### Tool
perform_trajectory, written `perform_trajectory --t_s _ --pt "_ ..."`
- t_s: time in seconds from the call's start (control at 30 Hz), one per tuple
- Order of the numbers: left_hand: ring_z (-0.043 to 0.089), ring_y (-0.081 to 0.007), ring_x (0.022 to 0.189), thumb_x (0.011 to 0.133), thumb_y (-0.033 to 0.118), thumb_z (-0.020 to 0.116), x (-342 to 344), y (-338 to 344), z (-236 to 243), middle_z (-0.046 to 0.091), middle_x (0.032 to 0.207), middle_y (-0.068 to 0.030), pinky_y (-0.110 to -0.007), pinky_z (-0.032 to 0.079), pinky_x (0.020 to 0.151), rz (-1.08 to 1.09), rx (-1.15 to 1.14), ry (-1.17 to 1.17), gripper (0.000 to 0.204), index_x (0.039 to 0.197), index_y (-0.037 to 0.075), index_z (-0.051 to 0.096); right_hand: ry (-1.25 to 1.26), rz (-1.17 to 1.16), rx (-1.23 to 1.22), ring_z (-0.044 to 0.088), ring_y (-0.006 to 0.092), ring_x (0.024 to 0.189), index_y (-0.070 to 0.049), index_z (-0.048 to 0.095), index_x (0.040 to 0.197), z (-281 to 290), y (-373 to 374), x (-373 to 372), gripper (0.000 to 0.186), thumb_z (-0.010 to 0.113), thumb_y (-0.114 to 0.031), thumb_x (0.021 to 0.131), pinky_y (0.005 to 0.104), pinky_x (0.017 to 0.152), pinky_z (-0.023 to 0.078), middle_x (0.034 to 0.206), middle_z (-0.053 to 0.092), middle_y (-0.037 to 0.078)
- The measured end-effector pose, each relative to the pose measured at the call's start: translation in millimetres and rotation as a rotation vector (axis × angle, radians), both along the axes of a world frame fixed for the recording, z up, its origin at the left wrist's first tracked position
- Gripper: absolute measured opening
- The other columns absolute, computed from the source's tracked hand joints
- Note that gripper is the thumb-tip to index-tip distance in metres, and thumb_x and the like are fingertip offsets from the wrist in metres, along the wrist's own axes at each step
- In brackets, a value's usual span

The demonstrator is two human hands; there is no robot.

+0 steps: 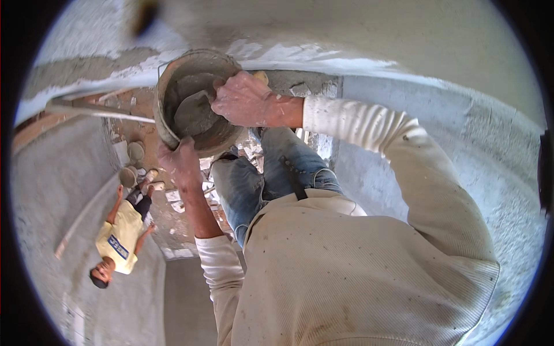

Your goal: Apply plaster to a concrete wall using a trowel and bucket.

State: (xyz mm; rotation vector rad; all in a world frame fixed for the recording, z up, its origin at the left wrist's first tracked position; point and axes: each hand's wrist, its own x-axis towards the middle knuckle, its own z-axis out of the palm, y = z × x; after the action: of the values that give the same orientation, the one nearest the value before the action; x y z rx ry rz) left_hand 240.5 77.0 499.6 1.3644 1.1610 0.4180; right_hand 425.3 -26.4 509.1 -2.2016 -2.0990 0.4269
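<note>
**Bucket [221,136] held at its rim: slipping, twisting and spilling are the main risks**

At far left, down on the floor, a co-worker in a yellow shirt [122,239] is beside two other buckets [136,151]; mortar dropped from above could splash that way (the fisheye bends distances, so I cannot tell how close the person is).

Nearer, a bar [86,108] runs right, toward the bucket's left side. I cannot tell whether they touch; a knock there might jolt the bucket.

The left hand [179,163] is clamped on the near left part of the rim. Dried smears on the skin suggest a poor hold, and slick fingers could let the rim slide.

The bucket is in front of the person, left of centre, mouth up, grey mortar [199,82] inside. Any support underneath is hidden; without one, lopsided weight could twist it over.

The right hand [245,99], over the bucket's right side, is closed around what looks like a trowel [193,113], its blade inside. A hard push could lever the bucket out of line.

Farther right, the grey wall [404,92] could catch a swinging elbow.
</note>
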Motion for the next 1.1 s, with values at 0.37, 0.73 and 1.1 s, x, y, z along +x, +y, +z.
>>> perform_trajectory --t_s 0.37,0.73,1.1 --pt "0.068 -0.0228 0.09 0.073 0.005 0.062 -64.1 -6.2 -72.0 0.074 0.102 -0.014 -0.038 0.053 0.084 -0.464 0.314 0.557 0.043 0.114 -0.008 0.064 0.166 -0.576 -0.182 0.074 0.028 0.084 -0.011 0.076 0.09 -54.9 -61.8 -66.4 0.016 0.068 -0.023 0.083 0.0516 0.075 0.055 0.093 0.076 0.01" --pt "0.067 -0.0188 0.107 0.078 -0.009 0.054 -40.3 -16.2 7.2 0.072 0.117 -0.0145 -0.031 0.05 0.096 -0.085 0.064 -0.008 0.06 0.137 -0.007 0.056 0.261 -0.455 -0.321 0.069 0.0365 0.099 -0.007 0.071 0.091 -56.5 -42.4 -65.0 0.022 0.07 -0.025 0.08 0.0474 0.084 0.054 0.095 0.071 0.018" --pt "0.065 -0.0173 0.099 0.077 -0.009 0.056 -131.8 26.8 -40.5 0.07 0.109 -0.0089 -0.032 0.052 0.09 0.419 -0.184 -0.2 0.047 0.123 -0.004 0.063 0.427 -0.296 -0.267 0.066 0.0438 0.081 -0.002 0.068 0.096 29.9 50.9 -92.9 0.029 0.069 -0.03 0.09 0.0494 0.075 0.053 0.078 0.067 0.023"
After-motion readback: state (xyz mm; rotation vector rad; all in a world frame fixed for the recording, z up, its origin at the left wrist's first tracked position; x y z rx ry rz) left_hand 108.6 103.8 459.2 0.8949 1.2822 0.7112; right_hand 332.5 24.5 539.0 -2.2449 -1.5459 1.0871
